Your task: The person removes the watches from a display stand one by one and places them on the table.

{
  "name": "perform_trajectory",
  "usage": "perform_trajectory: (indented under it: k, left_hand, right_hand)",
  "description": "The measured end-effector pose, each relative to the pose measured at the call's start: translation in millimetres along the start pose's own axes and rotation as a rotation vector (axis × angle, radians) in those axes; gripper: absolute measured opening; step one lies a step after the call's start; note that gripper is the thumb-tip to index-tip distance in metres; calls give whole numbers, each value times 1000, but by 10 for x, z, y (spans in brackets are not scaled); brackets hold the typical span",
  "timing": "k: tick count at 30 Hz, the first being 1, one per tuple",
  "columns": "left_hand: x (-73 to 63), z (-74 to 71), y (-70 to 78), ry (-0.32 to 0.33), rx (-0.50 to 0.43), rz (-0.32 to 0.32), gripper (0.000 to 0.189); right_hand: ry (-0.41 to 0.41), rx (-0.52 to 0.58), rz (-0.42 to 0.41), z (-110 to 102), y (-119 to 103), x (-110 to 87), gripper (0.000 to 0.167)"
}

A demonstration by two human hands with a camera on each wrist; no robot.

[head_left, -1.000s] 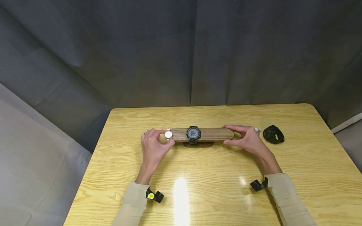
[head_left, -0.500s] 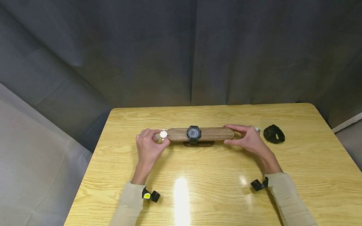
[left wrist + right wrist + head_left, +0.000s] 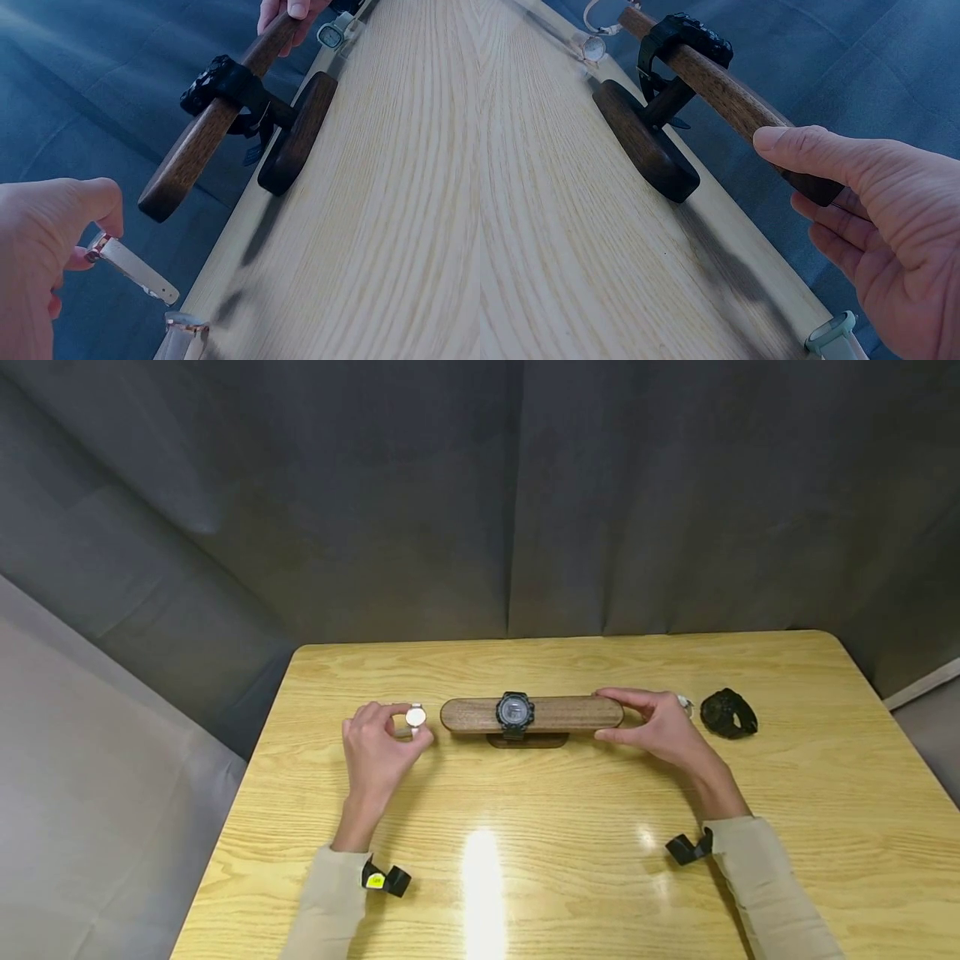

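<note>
My left hand [image 3: 372, 750] pinches a small watch with a round pale face [image 3: 416, 717] and a white strap [image 3: 139, 270], held above the table just left of a wooden watch stand [image 3: 468, 716]. The strap hangs open toward the table in the left wrist view. My right hand [image 3: 663, 731] grips the right end of the stand's bar, thumb on the near side, as the right wrist view shows. Around the bar, near its middle, sits a black digital watch [image 3: 514, 712]. Under the left hand, another light-strapped watch [image 3: 184, 330] lies on the table, mostly hidden in the head view.
A black watch [image 3: 728, 713] lies on the table [image 3: 570, 860] to the right of my right hand. Between them, a pale green watch [image 3: 832, 334] rests on the table, partly covered by that hand in the head view. Grey cloth [image 3: 420, 510] hangs behind the table.
My left hand has drawn the white-strapped watch leftward off the left end of the bar, leaving a gap. The right hand keeps its grip on the stand, and the black digital watch stays put.
</note>
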State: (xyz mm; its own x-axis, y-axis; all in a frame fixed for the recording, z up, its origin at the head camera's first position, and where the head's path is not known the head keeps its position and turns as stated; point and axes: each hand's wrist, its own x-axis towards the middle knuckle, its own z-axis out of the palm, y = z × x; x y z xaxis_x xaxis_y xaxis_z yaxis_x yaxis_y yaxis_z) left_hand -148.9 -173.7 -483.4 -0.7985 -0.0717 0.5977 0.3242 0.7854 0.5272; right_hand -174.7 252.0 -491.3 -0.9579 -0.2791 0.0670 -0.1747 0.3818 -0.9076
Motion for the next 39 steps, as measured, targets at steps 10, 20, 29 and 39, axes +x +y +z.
perform_trajectory:
  k: [10, 20, 29, 39]
  left_hand:
    - [-8, -135, -124, 13, 18, -38, 27]
    - [1, -250, -298, 25, 58, -57, 28]
    - [-7, -322, -457, 34, 115, -75, 28]
    - [-17, -360, -622, 5, 203, -60, 25]
  right_hand:
    - [-2, 20, -20, 16, 6, -8, 57]
    - [-6, 41, -4, 3, -4, -18, 57]
    - [-7, 46, -6, 11, -13, -22, 57]
    - [-6, 34, -4, 13, -1, -22, 57]
